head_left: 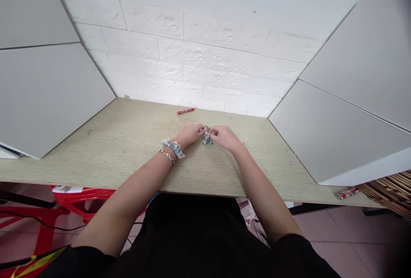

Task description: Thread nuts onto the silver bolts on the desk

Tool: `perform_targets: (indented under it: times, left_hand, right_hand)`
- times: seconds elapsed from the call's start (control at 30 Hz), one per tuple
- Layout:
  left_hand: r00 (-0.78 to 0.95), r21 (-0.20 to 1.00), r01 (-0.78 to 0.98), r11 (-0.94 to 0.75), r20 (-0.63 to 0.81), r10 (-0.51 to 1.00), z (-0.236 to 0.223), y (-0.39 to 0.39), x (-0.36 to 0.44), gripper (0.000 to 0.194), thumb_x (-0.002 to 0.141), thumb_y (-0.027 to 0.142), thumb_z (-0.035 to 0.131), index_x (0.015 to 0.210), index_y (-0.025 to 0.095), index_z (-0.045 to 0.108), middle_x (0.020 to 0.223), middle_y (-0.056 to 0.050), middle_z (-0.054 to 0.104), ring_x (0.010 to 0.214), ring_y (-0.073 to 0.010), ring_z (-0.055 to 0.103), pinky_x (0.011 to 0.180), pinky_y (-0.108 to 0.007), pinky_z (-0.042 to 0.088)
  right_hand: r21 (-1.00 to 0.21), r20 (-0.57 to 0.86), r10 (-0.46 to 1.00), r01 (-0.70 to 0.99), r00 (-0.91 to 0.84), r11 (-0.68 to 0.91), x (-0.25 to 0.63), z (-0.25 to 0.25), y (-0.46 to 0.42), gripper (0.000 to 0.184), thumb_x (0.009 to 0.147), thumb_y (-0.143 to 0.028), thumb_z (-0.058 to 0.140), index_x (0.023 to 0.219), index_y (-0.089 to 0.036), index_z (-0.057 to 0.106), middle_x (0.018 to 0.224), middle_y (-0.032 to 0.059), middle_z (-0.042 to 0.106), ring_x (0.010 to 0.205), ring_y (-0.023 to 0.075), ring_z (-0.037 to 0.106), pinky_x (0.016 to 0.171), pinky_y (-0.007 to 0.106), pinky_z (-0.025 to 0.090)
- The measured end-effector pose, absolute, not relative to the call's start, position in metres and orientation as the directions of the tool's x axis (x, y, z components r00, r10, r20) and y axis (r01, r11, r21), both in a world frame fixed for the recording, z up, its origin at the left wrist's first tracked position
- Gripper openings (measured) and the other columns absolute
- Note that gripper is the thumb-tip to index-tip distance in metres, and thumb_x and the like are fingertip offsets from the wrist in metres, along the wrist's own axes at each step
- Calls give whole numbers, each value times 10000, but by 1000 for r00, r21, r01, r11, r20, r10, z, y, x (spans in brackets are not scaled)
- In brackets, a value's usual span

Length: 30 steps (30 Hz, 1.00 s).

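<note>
Both my hands meet at the middle of the wooden table [122, 149]. My left hand [190, 134] and my right hand [224, 136] have their fingers curled and pinched on a small, shiny metal object [207, 137] that rests on the tabletop between them. What the object is I cannot make out; it looks like a small cluster of silvery parts. My left wrist wears a blue-and-white scrunchie [173, 147] and a silver chain bracelet [167, 155].
A red pen-like stick [185, 111] lies near the back wall. A second red-and-white stick [347, 192] lies at the table's front right edge beside a wicker basket [390, 190]. White panels stand on both sides. A red plastic stool [77, 203] is below left.
</note>
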<state>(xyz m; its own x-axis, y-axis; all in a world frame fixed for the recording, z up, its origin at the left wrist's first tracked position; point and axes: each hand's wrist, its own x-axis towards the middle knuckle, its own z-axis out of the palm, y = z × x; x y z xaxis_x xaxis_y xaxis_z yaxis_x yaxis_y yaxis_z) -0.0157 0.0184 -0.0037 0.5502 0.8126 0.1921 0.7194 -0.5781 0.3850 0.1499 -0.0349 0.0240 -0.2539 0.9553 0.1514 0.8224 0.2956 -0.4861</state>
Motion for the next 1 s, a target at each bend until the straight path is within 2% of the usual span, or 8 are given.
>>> perform_targets:
  times: [0.2, 0.47, 0.63, 0.73, 0.83, 1.0]
  left_hand:
    - [512, 444, 717, -537, 188, 838, -7, 19, -14, 356, 857, 314, 410, 1165, 203, 551, 999, -60, 658, 898, -202, 588, 757, -280, 417]
    - [546, 463, 674, -576, 213, 810, -13, 23, -15, 296, 853, 328, 408, 990, 197, 636, 895, -44, 668, 817, -196, 584, 717, -280, 410]
    - [543, 529, 632, -566, 218, 811, -13, 25, -15, 279, 835, 322, 437, 961, 189, 647, 910, -44, 667, 828, -194, 581, 743, -283, 413]
    - [518, 583, 618, -527, 203, 831, -12, 27, -16, 259, 824, 297, 450, 930, 173, 652, 911, -51, 665, 844, -195, 578, 778, -292, 413]
    - [464, 648, 588, -484, 220, 858, -10, 29, -15, 249, 832, 273, 432, 923, 161, 635, 944, -60, 656, 885, -197, 569, 808, -306, 409]
    - [316, 760, 492, -424, 298, 901, -3, 25, -11, 193, 845, 279, 436, 839, 163, 591, 887, -49, 631, 865, -181, 555, 814, -315, 414]
  right_hand:
    - [-477, 126, 959, 832, -252, 282, 151, 22, -34, 199, 780, -261, 467, 793, -195, 654, 711, -2, 636, 630, 106, 517, 570, 213, 326]
    - [-481, 123, 956, 826, -268, 294, 151, 21, -33, 207, 786, -258, 470, 806, -196, 666, 713, 2, 638, 637, 110, 516, 576, 214, 332]
    - [-552, 107, 964, 792, -244, 261, 153, 21, -34, 212, 787, -293, 486, 823, -196, 671, 750, 7, 657, 652, 111, 532, 592, 211, 354]
    - [-601, 182, 971, 763, -157, 236, 162, 26, -32, 245, 799, -336, 474, 830, -190, 669, 795, 10, 666, 701, 120, 548, 626, 216, 374]
    - [-588, 257, 967, 794, 2, 154, 177, 31, -27, 266, 808, -318, 441, 800, -172, 663, 821, 24, 669, 752, 137, 561, 663, 231, 384]
    - [-513, 143, 985, 858, 100, -13, 198, 30, -23, 208, 758, -242, 490, 834, -181, 673, 915, 37, 672, 841, 157, 567, 698, 242, 388]
